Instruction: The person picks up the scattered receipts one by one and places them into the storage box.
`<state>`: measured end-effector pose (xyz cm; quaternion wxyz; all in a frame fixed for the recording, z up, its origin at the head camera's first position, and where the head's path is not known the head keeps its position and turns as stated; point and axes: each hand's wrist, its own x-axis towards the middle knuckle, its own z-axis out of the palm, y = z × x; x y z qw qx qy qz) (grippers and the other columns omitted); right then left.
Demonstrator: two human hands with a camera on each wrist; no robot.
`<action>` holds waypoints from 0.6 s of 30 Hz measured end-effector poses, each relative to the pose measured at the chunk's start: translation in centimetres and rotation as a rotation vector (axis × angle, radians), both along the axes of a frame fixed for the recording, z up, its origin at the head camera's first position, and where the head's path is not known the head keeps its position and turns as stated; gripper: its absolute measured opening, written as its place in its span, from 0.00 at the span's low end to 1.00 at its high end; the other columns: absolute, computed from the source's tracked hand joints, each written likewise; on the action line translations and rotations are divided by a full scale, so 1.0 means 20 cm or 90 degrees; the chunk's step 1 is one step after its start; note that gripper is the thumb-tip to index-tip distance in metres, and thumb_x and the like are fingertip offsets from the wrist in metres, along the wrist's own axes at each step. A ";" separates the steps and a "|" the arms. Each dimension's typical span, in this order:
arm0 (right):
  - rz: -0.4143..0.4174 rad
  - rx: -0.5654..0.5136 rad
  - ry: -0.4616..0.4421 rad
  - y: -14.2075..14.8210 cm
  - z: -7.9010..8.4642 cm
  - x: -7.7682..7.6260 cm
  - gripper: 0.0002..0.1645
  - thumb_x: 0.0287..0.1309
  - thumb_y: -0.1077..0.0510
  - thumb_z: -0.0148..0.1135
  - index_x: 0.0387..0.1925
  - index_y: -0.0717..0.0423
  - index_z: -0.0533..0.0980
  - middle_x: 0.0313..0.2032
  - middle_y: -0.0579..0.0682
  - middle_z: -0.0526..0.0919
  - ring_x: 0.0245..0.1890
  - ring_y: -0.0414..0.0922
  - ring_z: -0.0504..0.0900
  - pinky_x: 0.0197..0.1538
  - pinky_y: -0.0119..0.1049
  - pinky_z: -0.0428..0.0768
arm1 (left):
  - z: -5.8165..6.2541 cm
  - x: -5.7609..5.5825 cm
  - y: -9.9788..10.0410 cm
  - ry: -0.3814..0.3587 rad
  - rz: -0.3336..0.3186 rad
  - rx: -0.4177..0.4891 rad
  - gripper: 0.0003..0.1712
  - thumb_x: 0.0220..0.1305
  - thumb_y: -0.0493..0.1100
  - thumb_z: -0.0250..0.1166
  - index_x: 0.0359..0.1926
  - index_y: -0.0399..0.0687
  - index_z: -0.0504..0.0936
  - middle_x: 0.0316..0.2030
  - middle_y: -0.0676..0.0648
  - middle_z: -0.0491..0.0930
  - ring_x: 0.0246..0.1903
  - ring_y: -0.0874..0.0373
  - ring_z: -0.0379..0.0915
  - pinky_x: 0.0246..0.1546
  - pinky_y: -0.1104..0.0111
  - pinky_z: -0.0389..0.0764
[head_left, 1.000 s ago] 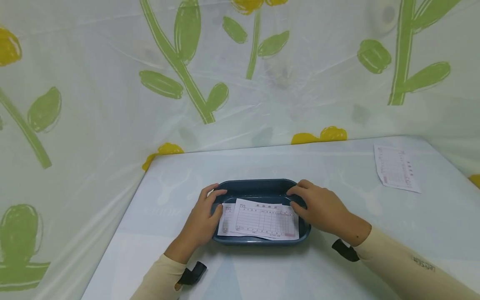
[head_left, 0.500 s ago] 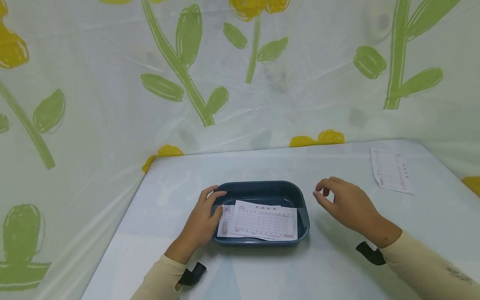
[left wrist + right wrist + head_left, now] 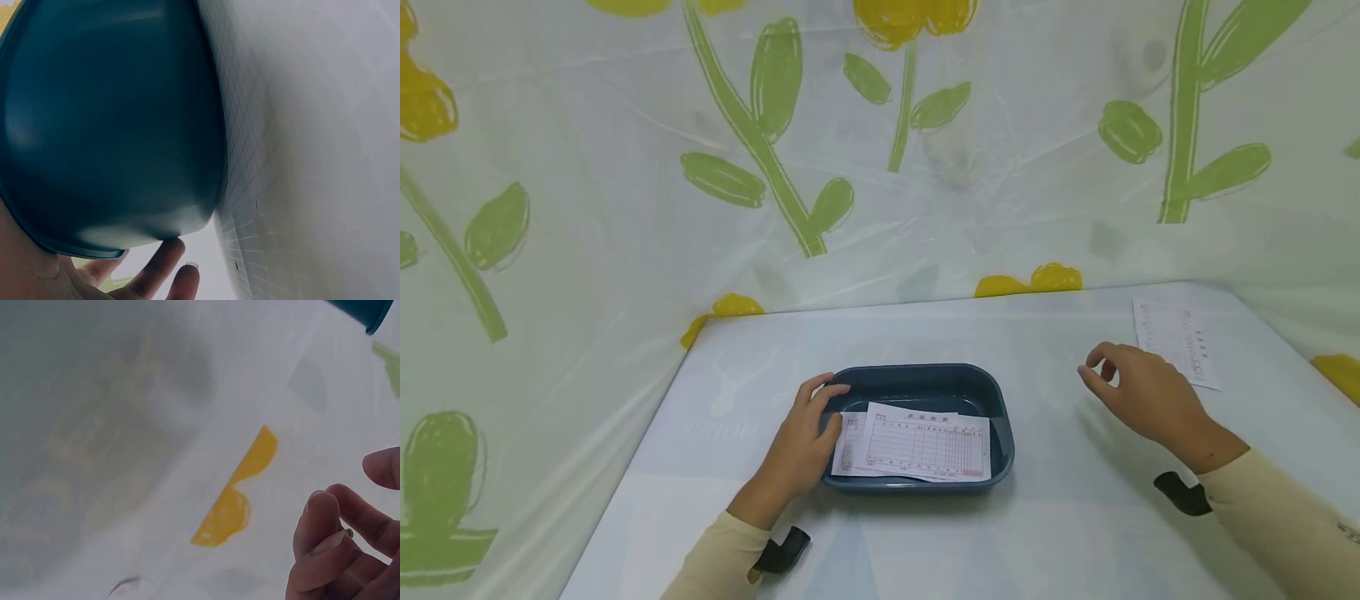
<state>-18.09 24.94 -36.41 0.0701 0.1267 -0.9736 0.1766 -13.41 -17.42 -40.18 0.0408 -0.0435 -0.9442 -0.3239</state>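
Note:
A dark blue rectangular tray [image 3: 917, 381] sits on the table with a few printed paper slips [image 3: 928, 446] overlapping inside it. At its left end my left hand [image 3: 799, 442] grips the rim, the thumb on the near side and the fingers over the far left corner. The left wrist view shows the tray's outer wall [image 3: 119, 125] with fingertips against it. My right hand [image 3: 1153, 404] is raised above the table to the right of the tray, fingers loosely bent and holding nothing. Just beyond it lies another printed slip [image 3: 1172, 337], its lower edge partly hidden by the hand.
The white table [image 3: 880, 550] carries faint printed shapes and ends at a back edge. Behind it hangs a white curtain [image 3: 1030, 192] with green leaves and yellow flowers. A black strap [image 3: 1183, 493] sits under the right wrist and another [image 3: 782, 550] under the left.
My right hand has let go of the tray's right end and moved right, toward the lone slip. The left hand stays on the tray. The head view has shifted slightly.

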 end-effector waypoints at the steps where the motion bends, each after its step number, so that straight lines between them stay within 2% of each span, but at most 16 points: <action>1: -0.004 -0.002 -0.003 0.02 0.00 -0.01 0.14 0.66 0.52 0.60 0.43 0.59 0.78 0.33 0.56 0.84 0.22 0.43 0.72 0.21 0.34 0.69 | 0.00 0.00 0.00 -0.001 0.000 0.002 0.23 0.74 0.45 0.53 0.67 0.54 0.72 0.75 0.50 0.56 0.72 0.44 0.61 0.68 0.43 0.67; 9: -0.049 0.008 -0.063 0.20 -0.04 -0.09 0.19 0.68 0.49 0.56 0.44 0.63 0.77 0.33 0.60 0.83 0.23 0.44 0.74 0.20 0.36 0.71 | -0.02 0.00 -0.01 -0.003 0.003 -0.008 0.23 0.74 0.45 0.53 0.67 0.55 0.71 0.75 0.50 0.55 0.72 0.44 0.61 0.67 0.42 0.67; 18: -0.083 0.054 -0.117 0.38 -0.06 -0.17 0.20 0.68 0.51 0.55 0.46 0.67 0.75 0.32 0.60 0.83 0.23 0.45 0.75 0.19 0.37 0.72 | -0.03 0.00 -0.01 -0.003 0.000 -0.002 0.23 0.74 0.45 0.53 0.68 0.55 0.71 0.76 0.50 0.55 0.73 0.44 0.60 0.68 0.42 0.67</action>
